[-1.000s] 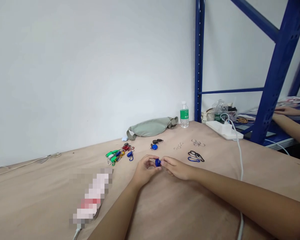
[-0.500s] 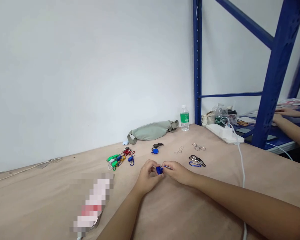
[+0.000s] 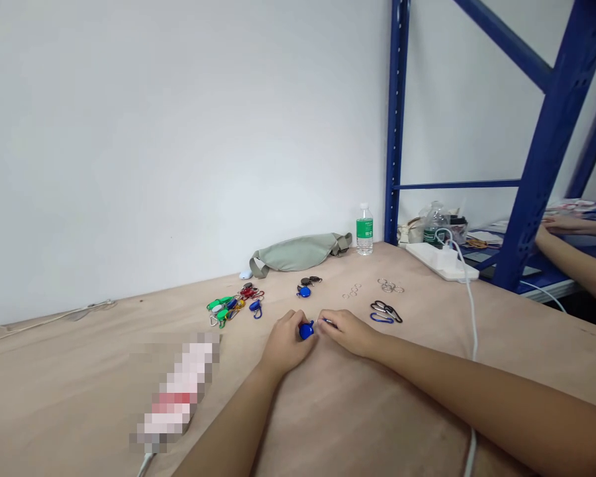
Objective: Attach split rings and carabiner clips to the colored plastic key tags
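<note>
My left hand [image 3: 284, 343] is closed round a blue badge reel [image 3: 306, 330], its round face showing between thumb and fingers. Just to the right, my right hand [image 3: 348, 333] pinches a slim blue carabiner [image 3: 330, 322], mostly covered by the fingers. A small gap separates the fingertips of the two hands. Beyond them lie another blue badge reel [image 3: 304, 291] and dark reels [image 3: 309, 281]. Loose black and blue carabiners [image 3: 386, 313] are to the right, near split rings [image 3: 390, 286] and smaller rings [image 3: 352, 291].
Several coloured badge reels [image 3: 223, 308] lie heaped at left, near a blurred-out item [image 3: 181, 384]. A grey-green waist bag [image 3: 300, 253] and a water bottle [image 3: 364, 230] stand by the wall. A power strip [image 3: 442, 262] trails a white cable [image 3: 471, 358]. Another person's arm [image 3: 576, 258] shows behind the blue rack [image 3: 541, 146].
The blue badge reel has turned its round face toward me, and my hands have drawn slightly apart. The whole view has shifted a little.
</note>
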Available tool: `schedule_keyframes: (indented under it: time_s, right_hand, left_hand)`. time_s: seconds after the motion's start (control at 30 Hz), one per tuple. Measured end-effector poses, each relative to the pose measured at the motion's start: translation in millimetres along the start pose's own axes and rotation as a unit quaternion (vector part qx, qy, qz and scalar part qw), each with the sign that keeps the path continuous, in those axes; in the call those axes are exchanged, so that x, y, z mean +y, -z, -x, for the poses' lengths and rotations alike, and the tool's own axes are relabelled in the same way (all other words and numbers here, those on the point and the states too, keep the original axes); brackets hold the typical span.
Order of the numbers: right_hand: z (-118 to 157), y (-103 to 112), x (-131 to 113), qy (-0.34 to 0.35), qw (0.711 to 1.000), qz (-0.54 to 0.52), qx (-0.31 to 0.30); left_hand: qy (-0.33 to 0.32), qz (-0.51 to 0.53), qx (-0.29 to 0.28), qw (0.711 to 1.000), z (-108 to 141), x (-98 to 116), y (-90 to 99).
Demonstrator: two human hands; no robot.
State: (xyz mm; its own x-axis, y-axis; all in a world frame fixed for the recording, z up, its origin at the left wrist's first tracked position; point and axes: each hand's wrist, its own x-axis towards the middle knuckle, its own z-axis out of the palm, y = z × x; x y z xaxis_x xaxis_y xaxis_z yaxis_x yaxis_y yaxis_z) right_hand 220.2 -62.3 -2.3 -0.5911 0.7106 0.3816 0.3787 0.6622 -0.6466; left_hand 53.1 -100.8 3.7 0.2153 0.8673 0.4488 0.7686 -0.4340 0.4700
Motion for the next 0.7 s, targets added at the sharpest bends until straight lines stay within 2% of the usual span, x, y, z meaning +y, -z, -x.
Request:
schedule_keyframes:
  time_s: [0.2, 0.3, 0.4, 0.5, 0.6, 0.7]
  right_hand:
    - [-3, 4, 6, -0.064, 0.984, -0.167, 0.015]
    - [-4, 5, 7, -0.049, 0.981, -0.181, 0.055]
    - [-4, 6, 4, -0.050, 0.974, -0.214, 0.055]
    - [-3, 5, 1, -0.043, 0.964, -0.259, 0.038]
    - [-2, 4, -1, -0.031, 0.955, -0.292, 0.043]
    - [-1, 4, -3, -0.036, 0.953, -0.296, 0.049]
  left_hand:
    - [0.007, -0.011, -0.009, 1.000, 0, -8, 1.0]
    - [0.001, 0.010, 0.017, 1.000, -1, -2, 0.0]
    - [0.018, 0.090, 0.054, 0.994, -2, 8, -1.4]
    - [0.063, 0.230, 0.028, 0.971, -2, 15, -3.4]
    - [0.101, 0.370, -0.031, 0.923, -1, 17, -6.4]
    - [0.115, 0.420, -0.040, 0.899, 0, 16, -9.3]
